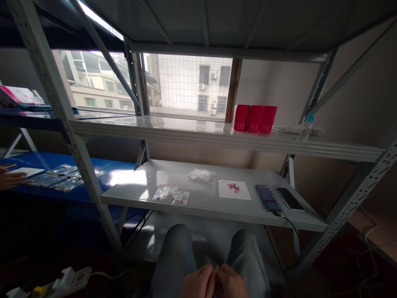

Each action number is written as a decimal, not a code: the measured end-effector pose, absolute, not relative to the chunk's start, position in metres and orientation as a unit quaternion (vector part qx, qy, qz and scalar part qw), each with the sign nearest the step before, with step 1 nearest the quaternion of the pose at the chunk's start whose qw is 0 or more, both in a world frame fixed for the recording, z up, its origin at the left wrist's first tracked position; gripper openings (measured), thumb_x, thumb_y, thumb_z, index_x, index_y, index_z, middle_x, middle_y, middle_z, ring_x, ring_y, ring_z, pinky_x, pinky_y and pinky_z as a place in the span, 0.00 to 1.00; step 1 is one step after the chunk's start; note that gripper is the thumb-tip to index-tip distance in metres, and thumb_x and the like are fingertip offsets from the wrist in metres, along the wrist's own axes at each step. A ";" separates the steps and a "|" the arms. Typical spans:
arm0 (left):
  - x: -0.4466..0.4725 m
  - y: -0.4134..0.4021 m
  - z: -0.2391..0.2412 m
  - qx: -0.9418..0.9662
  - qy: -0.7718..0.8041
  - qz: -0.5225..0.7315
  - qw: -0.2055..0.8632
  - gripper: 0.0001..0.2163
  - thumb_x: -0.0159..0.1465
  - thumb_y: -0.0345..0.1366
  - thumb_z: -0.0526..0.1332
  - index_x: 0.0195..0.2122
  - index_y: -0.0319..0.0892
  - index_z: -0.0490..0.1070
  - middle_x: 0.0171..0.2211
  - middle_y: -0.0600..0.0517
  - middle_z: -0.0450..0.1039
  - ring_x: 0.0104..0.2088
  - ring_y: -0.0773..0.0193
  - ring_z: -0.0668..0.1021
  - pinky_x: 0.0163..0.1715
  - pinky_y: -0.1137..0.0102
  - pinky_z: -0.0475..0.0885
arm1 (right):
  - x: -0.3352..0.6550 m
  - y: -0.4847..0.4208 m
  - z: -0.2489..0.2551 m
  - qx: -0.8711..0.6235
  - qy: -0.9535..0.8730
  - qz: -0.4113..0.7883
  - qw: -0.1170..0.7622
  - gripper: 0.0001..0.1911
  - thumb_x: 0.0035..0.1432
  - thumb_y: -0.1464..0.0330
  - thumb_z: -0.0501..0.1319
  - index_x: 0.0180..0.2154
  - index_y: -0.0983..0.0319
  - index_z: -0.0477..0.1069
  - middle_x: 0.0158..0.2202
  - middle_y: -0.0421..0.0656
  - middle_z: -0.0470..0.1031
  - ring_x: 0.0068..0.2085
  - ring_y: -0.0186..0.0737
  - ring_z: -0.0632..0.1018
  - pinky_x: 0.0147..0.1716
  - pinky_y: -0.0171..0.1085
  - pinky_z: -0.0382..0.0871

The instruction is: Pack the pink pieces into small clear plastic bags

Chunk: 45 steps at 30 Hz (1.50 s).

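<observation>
Low in front of my lap, my left hand (197, 282) and my right hand (231, 282) are closed close together. Between their fingertips a small clear plastic bag (211, 262) shows in part; its lower portion is hidden by the hands. On the grey shelf ahead lie small filled zip bags (166, 192) with reddish pieces inside. Behind them rests a pile of clear, flat bags (201, 175). Farther right, small red pieces (234, 187) sit on a white paper sheet (244, 193).
A dark phone (290, 198) and a blurred-out device (268, 198) with a cable lie at the shelf's right. Red boxes (256, 118) and a bottle (306, 126) stand on the upper shelf. At left, another person's hand (11, 179) is near a blue table (111, 165) with bags.
</observation>
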<state>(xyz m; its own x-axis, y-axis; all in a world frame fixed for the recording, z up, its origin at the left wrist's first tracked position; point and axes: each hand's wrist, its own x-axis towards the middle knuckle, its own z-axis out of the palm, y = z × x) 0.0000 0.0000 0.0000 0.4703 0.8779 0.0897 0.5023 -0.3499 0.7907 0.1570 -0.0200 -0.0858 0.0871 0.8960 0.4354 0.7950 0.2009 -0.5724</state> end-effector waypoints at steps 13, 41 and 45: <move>0.064 0.005 0.041 0.260 0.239 0.498 0.792 0.26 0.54 0.54 0.76 0.48 0.44 0.81 0.47 0.44 0.83 0.53 0.49 0.81 0.60 0.58 0.71 | 0.155 -0.008 0.045 -0.592 -0.462 0.304 0.586 0.15 0.56 0.55 0.68 0.34 0.59 0.83 0.29 0.42 0.80 0.32 0.43 0.79 0.31 0.35 0.72; 0.061 0.085 0.065 0.412 0.395 0.576 0.585 0.20 0.62 0.48 0.68 0.51 0.45 0.71 0.35 0.50 0.84 0.40 0.56 0.85 0.43 0.65 0.77 | 0.115 0.048 0.016 -0.256 0.116 0.582 0.763 0.04 0.58 0.73 0.62 0.31 0.61 0.74 0.28 0.40 0.80 0.27 0.33 0.80 0.24 0.29 0.77; 0.058 0.192 0.119 0.509 0.391 0.574 0.509 0.19 0.63 0.53 0.60 0.47 0.46 0.66 0.38 0.47 0.85 0.47 0.53 0.85 0.48 0.60 0.75 | 0.163 0.073 0.044 -0.214 0.083 0.584 0.778 0.13 0.60 0.66 0.64 0.26 0.59 0.64 0.18 0.28 0.60 0.14 0.23 0.53 0.09 0.23 0.46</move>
<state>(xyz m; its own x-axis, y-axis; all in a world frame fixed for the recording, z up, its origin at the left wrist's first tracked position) 0.0579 0.1921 0.1185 0.0353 0.9818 0.1867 -0.1865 -0.1770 0.9664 0.1629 0.0726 0.0440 0.3031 0.8741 -0.3797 -0.9452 0.2248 -0.2369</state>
